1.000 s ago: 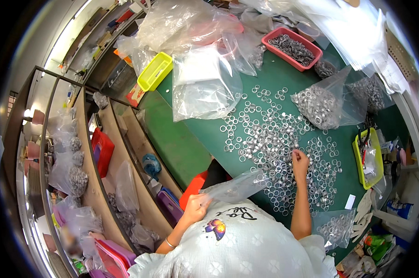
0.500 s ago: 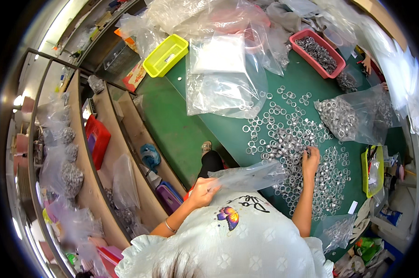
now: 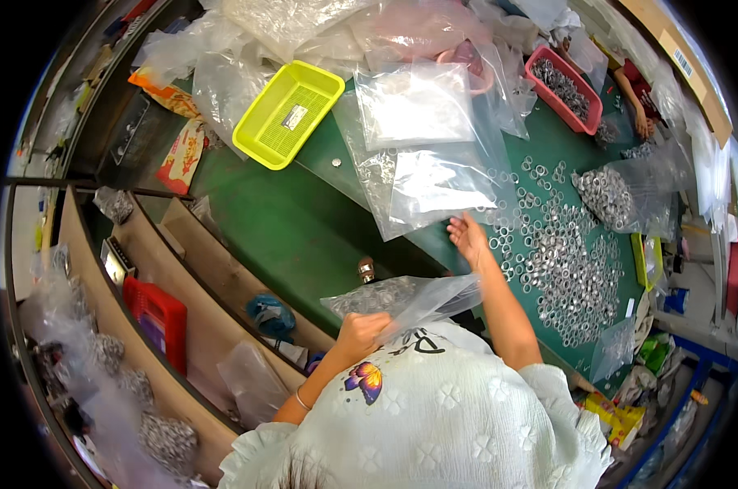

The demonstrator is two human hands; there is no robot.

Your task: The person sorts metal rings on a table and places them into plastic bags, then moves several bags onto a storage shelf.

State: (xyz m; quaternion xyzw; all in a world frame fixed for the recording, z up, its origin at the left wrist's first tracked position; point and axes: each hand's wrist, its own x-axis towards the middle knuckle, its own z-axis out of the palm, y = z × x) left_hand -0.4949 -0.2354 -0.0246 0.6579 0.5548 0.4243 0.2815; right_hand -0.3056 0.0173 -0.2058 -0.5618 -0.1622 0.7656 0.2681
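Note:
My left hand is closed on the edge of a clear plastic bag, which stretches rightward in front of my body. Fingers apart and with nothing visible in them, my right hand is at the lower edge of some flat clear plastic bags on the table. Whether its fingertips touch that plastic I cannot tell. To the right of this hand, many small silvery metal rings lie spread over the green tabletop.
Beyond the flat bags stand a yellow-green basket and a pink basket of metal pieces. A filled clear bag lies at the right. Another person's hand shows at the far right. Wooden shelves run along my left.
My right hand has left the rings and moved left and away from me to the flat bags, its fingers now apart. My left hand still holds its bag. The view has shifted.

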